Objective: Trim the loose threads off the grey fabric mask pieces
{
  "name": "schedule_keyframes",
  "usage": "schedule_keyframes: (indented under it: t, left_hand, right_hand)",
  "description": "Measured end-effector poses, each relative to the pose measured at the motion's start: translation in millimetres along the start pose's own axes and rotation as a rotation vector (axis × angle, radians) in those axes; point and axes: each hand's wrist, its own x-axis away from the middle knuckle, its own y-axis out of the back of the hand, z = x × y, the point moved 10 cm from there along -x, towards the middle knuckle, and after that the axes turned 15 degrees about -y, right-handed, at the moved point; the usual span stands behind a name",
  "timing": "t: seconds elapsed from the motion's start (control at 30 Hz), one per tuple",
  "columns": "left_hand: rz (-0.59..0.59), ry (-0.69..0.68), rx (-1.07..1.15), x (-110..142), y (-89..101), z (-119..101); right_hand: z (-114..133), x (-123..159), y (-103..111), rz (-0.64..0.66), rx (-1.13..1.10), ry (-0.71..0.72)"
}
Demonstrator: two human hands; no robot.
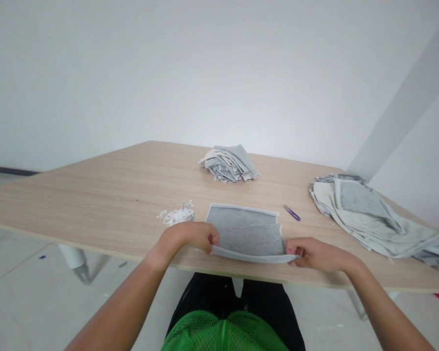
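Two corners of a gray cloth point(246, 229) are gripped in the left hand point(186, 238) and right hand point(314, 254), near the front edge of the table point(95, 195). A small purple tool point(291, 212) lies close by. One cloth pile point(229, 165) sits near the back edge, another pile point(366, 214) by the right edge.

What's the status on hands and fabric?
Left hand and right hand gripping near edge. Grey fabric panel flat on wooden table, near edge lifted. White trimmings beside left hand.
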Motion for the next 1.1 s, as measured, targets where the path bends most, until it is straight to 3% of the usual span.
schedule_keyframes:
  t: [0.07,0.13,0.27,0.33,0.43,0.73,1.1]
  left_hand:
    - [0.055,-0.026,0.051,-1.0,-8.0,-7.1]
    - [-0.028,-0.058,0.035,-10.0,-0.2,-14.5]
    - [-0.369,-0.122,-0.158,-36.6,30.6,-27.9]
    - [-0.435,-0.166,-0.265,-50.2,32.1,-33.6]
    - [-0.448,-0.124,-0.394,-64.3,24.7,-28.3]
    - [-0.567,0.097,-0.641,-70.8,16.9,-10.4]
    - [-0.564,0.09,-0.691,-81.7,13.6,-8.3]
  right_hand:
    - [3.9,4.4,-8.2,0.121,-0.03,-0.003]
    - [7.8,-4.0,-5.9,0.128,-0.068,0.008]
    - [8.5,-51.1,23.9,-0.236,-0.001,-0.002]
    - [12.5,-73.4,34.4,-0.425,0.061,0.0]
    - [23.8,-98.5,32.0,-0.542,0.205,0.017]
    - [22.5,-124.0,26.7,-0.568,0.353,-0.14]
    - [21.9,-144.4,28.8,-0.606,0.421,-0.159]
